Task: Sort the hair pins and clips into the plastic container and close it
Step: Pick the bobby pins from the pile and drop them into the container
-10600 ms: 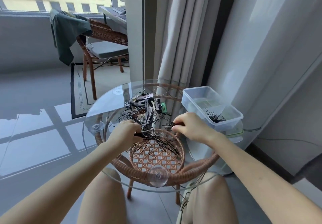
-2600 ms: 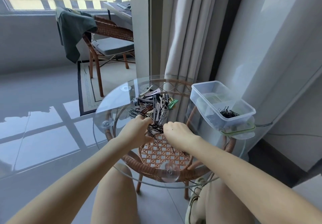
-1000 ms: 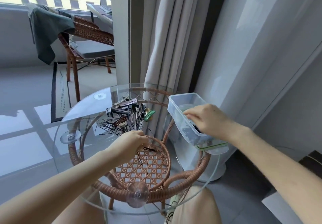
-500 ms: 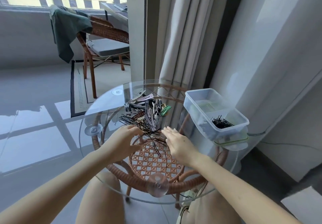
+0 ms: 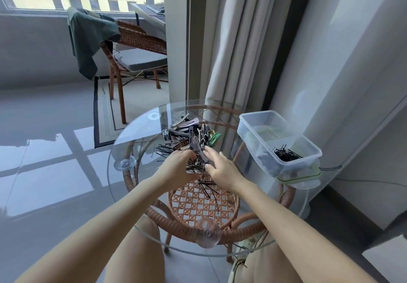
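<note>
A heap of hair clips [image 5: 189, 136] and thin black hair pins [image 5: 164, 150] lies on the round glass table [image 5: 132, 137]. More black pins [image 5: 208, 187] trail toward me. My left hand [image 5: 179, 168] rests curled on the pins at the heap's near edge, fingers hidden among them. My right hand [image 5: 220, 168] is beside it, fingers spread over the heap, holding nothing. The clear plastic container [image 5: 253, 128] stands at the table's right edge with a clump of black pins [image 5: 286, 156] inside. Its green-rimmed lid [image 5: 308, 174] lies under it.
The glass top rests on a wicker frame [image 5: 198, 225] with suction cups [image 5: 207, 232]. Curtains [image 5: 229, 51] hang just behind the table, a white wall panel is on the right. A wicker chair [image 5: 136, 47] with a green garment stands far left. My knees are under the near edge.
One second ago my right hand was in the container dropping pins. It has come back to the heap, beside my left hand, and now reaches further into the clips.
</note>
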Demonstrator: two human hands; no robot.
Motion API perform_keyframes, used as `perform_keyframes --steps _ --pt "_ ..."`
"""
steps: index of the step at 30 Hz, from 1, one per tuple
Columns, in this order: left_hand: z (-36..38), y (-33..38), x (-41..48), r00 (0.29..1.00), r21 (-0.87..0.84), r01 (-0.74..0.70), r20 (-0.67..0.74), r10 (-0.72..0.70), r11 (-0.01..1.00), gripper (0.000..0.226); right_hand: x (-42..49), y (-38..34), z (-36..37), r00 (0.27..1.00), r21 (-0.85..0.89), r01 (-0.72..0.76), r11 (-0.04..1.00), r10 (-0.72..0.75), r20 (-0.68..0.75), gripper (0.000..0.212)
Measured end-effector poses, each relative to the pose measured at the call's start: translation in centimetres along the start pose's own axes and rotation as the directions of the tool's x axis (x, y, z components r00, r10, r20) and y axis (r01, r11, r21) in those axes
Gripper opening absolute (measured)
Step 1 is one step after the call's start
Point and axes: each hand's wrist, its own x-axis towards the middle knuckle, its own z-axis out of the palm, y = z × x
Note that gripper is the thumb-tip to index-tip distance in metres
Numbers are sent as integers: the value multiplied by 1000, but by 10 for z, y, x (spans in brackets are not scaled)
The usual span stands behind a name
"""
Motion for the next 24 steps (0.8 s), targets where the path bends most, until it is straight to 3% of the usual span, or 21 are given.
perform_keyframes --steps 8,10,12,13,15,17,18,21,24 --pt "12 3 -30 996 -110 -72 -52 67 991 30 -39 22 1 990 82 88 993 -97 106 55" --pt "13 5 -35 995 -153 -94 -39 89 984 32 -47 21 -3 983 136 94 986 -113 141 54" --pt "13 5 -38 994 -209 -104 -35 99 972 38 -56 17 -7 990 206 100 973 -118 77 56" --pt "12 5 -39 994 -241 -105 -38 99 965 40 -61 16 -9 994 171 103 980 -106 6 59" --pt "9 3 -39 995 -244 -104 -38 97 964 44 -68 11 -12 995 -69 19 997 -26 -92 82" --pt "5 -1 -37 996 -123 -88 -12 87 989 49 -75 2 -6 990 -366 -113 924 76 -116 111" --pt "3 -2 -34 997 -43 -74 8 75 996 53 -75 -2 -1 986 -463 -157 872 109 -128 112" --pt "0 4 -25 997 45 -42 63 39 998 60 -68 -11 16 976 -486 -208 849 149 -159 92" --pt "2 14 -20 996 -62 -53 64 56 997 48 -54 -19 28 969 -345 -222 912 166 -184 71"
